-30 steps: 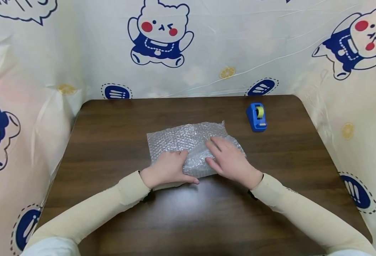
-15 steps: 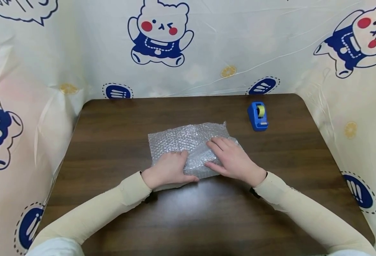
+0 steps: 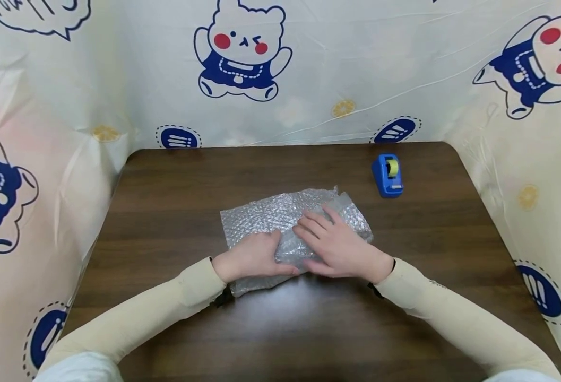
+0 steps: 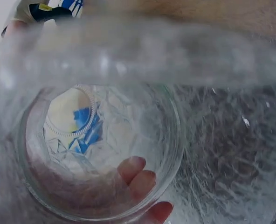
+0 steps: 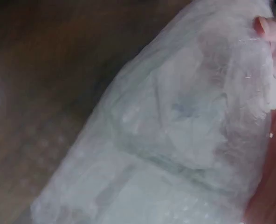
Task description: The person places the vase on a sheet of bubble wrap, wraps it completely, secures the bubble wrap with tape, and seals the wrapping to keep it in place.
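Note:
A sheet of bubble wrap (image 3: 256, 215) is rolled around a clear drinking glass (image 4: 121, 119) lying on its side. In the left wrist view, the glass's round open rim and faceted inside show, with fingertips seen through its wall. My left hand (image 3: 253, 257) holds the wrapped glass, thumb pointing right along its near side and fingers over the top. My right hand (image 3: 339, 246) lies on the right part of the roll, its fingers spread and fairly straight on the plastic. In the right wrist view the glass shows only faintly through the wrap.
A blue tape dispenser (image 3: 388, 176) with a yellowish roll stands at the back right of the dark wooden table (image 3: 165, 185). A white curtain (image 3: 318, 69) with cartoon bears hangs behind the table and along both sides.
My right hand has slid left and closer to my left thumb. The roll has shifted slightly towards me, and more bubble wrap shows beneath my left hand. The tape dispenser stays put.

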The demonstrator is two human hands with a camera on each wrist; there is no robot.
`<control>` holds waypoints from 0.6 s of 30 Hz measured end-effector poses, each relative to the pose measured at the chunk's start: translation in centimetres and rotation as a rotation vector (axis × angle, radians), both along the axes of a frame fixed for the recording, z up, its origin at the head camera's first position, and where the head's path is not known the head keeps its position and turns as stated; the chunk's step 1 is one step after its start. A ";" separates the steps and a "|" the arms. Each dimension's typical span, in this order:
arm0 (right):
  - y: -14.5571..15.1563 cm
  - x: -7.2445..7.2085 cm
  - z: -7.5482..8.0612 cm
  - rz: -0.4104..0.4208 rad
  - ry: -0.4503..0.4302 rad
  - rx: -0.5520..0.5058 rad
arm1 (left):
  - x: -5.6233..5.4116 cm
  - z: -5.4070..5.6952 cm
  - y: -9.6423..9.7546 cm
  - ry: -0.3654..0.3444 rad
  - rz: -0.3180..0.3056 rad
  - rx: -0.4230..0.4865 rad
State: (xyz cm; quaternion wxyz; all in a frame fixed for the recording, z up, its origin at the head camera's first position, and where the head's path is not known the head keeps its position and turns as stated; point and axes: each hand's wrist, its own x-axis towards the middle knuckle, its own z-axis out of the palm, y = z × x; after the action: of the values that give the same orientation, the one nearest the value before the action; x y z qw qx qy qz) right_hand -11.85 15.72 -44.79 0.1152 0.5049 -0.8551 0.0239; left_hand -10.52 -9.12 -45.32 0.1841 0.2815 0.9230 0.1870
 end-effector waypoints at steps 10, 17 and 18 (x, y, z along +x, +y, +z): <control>-0.7 0.0 0.5 -0.068 -0.123 0.060 | -0.4 0.7 -0.6 0.146 -0.007 -0.082; -0.5 -0.3 0.5 -0.099 -0.190 0.048 | 0.8 1.0 -0.7 0.479 -0.105 -0.044; -0.5 -0.5 0.4 -0.098 -0.192 0.047 | 1.2 0.9 -0.7 0.520 -0.115 -0.055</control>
State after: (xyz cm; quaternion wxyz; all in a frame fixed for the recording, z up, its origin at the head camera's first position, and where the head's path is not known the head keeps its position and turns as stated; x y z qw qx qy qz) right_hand -12.33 15.18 -44.38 0.0219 0.4603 -0.8862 0.0467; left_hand -9.32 -9.80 -44.38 -0.0413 0.3669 0.9265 0.0724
